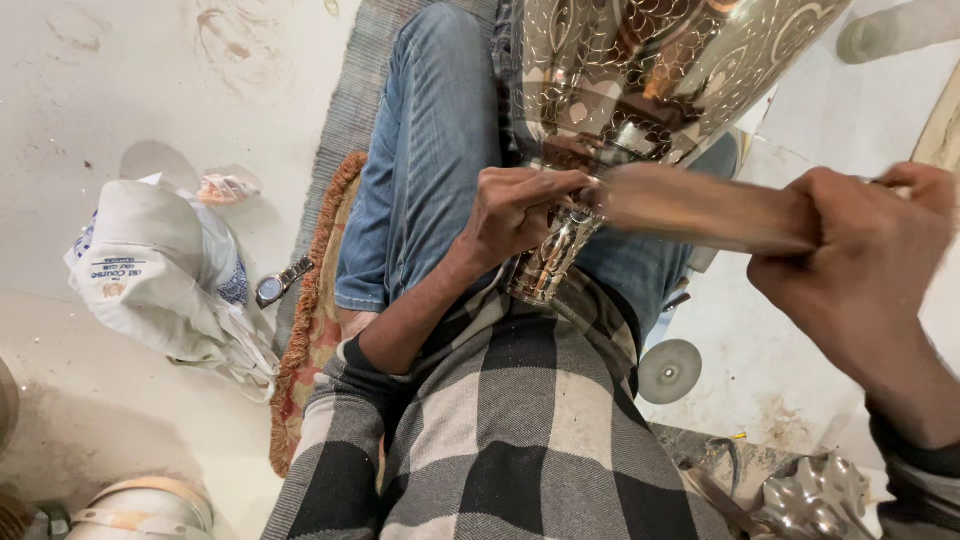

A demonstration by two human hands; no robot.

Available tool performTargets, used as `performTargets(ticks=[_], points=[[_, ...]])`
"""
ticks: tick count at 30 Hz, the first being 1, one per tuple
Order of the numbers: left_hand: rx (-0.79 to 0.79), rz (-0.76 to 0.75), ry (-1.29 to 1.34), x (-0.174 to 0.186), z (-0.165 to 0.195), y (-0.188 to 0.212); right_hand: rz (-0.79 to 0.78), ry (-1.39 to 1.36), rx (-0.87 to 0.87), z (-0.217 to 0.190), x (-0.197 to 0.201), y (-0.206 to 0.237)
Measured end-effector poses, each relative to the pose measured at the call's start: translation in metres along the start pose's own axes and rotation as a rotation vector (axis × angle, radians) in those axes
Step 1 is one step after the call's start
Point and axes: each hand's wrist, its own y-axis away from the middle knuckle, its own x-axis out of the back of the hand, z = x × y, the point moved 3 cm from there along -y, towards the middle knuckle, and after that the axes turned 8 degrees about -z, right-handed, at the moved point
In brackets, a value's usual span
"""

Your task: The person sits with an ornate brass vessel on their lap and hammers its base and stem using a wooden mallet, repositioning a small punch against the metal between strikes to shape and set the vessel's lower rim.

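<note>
Both hands work close over the lap. Nearest the camera, the right hand (860, 265) is clenched around the end of a flat brown tool (700, 208), seemingly wooden and blurred, so its exact shape cannot be told. Its long axis runs almost level, from that fist on the right toward the left hand, and its far end meets the neck of an engraved metal vessel (640, 75).

Just beyond, the left hand (520, 210) is curled around the narrow stem (550, 255) of that vessel, fingers wrapped over the top of it. The vessel lies tilted across the jeans-clad thigh (430, 150): its foot points back toward the checked shirt (520, 420), and its wide, shiny bowl flares away to the upper right. So the stem sits directly under the left hand, which is the nearer one to the metal; the right hand stays well apart from it, joined only by the tool.

Farther off, at the left edge of the fringed mat (305, 330), a wristwatch (282, 283) lies on the pale floor (110, 90), beside a white printed bag (160, 270). A small grey disc (669, 371) rests by the right knee.
</note>
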Motion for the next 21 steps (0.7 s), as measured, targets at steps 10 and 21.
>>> performTargets(ticks=[10, 21], points=[[-0.054, -0.009, 0.071, 0.001, -0.003, 0.002, -0.003, -0.154, -0.043, 0.015, -0.012, 0.011], [-0.060, -0.034, 0.062, -0.001, -0.006, 0.005, 0.010, -0.228, -0.091, 0.027, -0.034, 0.023]])
